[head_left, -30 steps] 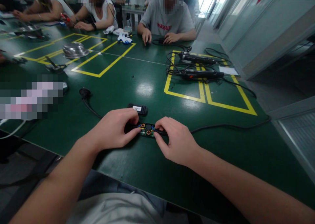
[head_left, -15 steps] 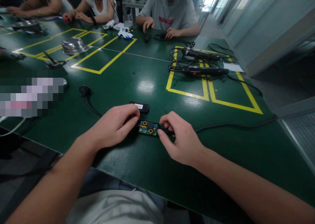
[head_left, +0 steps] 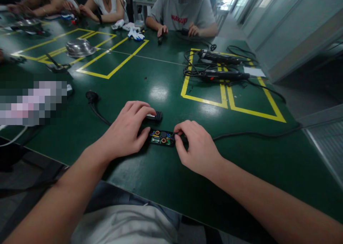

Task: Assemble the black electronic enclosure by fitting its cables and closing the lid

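Observation:
A narrow black case (head_left: 173,143) lies uncovered on the green table, its green circuit board with copper coils (head_left: 160,138) facing up. Its black ribbed cover (head_left: 158,116) rests just behind it, a white label partly hidden by fingers. My left hand (head_left: 130,128) is open, fingers reaching over the cover's left part and the thumb apart, near the case's left end. At the right end, my right hand (head_left: 197,145) pinches the black cable (head_left: 184,140) where it meets the case. A second black cord with a plug (head_left: 92,96) runs beneath my left hand.
Two black corded tools (head_left: 225,75) lie at the right within yellow tape. Farther left stand a metal bowl (head_left: 80,48) and white-blue gloves (head_left: 135,34). A pixelated pinkish object (head_left: 34,103) is at the left. Other people sit across the table (head_left: 128,83).
My left hand has lifted off the case's left end, and its fingers have spread over the cover. My right hand stays pinched at the cable end, shifted slightly right.

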Tool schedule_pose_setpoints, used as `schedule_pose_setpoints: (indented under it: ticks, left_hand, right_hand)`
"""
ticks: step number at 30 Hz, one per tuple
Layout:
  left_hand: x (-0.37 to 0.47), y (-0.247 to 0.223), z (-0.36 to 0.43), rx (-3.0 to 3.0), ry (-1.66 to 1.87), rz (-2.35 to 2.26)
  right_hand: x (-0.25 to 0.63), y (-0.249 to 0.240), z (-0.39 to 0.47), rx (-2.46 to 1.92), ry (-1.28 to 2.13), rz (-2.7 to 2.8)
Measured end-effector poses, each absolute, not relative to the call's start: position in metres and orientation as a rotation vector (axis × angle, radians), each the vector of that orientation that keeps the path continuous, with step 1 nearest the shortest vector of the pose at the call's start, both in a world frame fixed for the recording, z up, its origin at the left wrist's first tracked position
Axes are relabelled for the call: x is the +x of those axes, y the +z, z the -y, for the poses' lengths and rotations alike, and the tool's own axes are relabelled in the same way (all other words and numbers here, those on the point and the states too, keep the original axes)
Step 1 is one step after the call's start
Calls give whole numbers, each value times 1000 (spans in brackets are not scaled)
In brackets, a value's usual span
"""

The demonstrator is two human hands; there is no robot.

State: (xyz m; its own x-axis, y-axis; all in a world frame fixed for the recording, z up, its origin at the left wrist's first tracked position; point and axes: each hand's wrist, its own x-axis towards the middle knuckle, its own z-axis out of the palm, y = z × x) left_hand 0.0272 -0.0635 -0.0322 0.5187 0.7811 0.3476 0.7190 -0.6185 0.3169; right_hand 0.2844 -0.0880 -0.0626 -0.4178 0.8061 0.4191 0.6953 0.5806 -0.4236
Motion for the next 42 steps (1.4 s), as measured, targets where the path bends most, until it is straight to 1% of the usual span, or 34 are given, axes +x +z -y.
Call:
schedule_pose_setpoints:
  ticks: [2, 8, 11, 13, 16, 20, 24, 35, 42]
  left_hand:
    - [27, -35, 61, 2572, 700, -1391]
    - [27, -41, 51, 2357, 544, -1588]
    - [27, -39, 51, 2345, 597, -1617]
    - [27, -36, 54, 2386, 700, -1544]
    - [27, -30, 60, 2417, 809, -1287]
    - [27, -26, 66, 2333, 655, -1007]
    - [28, -25, 65, 2326, 620, -1026]
    - [25, -27, 63, 2296, 578, -1010]
    - [25, -25, 63, 2286, 557, -1009]
  right_hand:
    - [285, -62, 87, -1187, 234, 2212]
    - [286, -63, 86, -1220, 287, 2216]
    - [287, -62, 86, -1236, 355, 2192]
    - [288, -61, 85, -1251, 420, 2172]
    - [290, -59, 86, -1264, 487, 2156]
    - [290, -58, 88, -1222, 455, 2191]
    - [286, -57, 91, -1161, 364, 2262]
    - [286, -63, 88, -1130, 279, 2273]
    - [287, -60, 87, -1141, 343, 2245]
